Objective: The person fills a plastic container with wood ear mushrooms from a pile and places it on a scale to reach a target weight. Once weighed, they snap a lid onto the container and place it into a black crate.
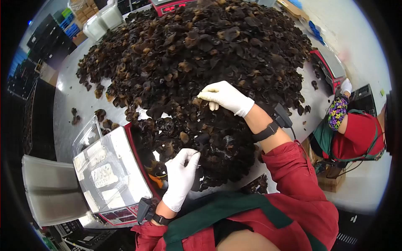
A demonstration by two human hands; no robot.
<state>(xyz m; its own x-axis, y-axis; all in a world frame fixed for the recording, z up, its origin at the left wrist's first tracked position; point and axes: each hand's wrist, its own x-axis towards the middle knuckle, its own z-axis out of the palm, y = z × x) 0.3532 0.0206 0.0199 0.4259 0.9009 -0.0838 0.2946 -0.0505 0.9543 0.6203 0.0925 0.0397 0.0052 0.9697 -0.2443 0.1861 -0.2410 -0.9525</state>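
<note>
A big heap of dark brown wood ear mushrooms (209, 46) covers most of the metal table (67, 108). My right hand (226, 98), in a white glove, hovers over the near part of the heap with thumb and fingertips pinched together. Closer to my body, my left hand (182, 178), gloved too, has its thumb and forefinger pressed together above the mushrooms. What either pinch holds, if anything, is too small to make out. Beside my left wrist lies an orange-handled tool (156, 181), partly covered.
Left of me stands a red-and-white scale (121, 167) with a clear plastic tray (100, 171) on it. Stacked plastic containers (54, 190) sit at its left. Another scale (328, 67) is at the right, where a co-worker in red (356, 134) reaches toward it.
</note>
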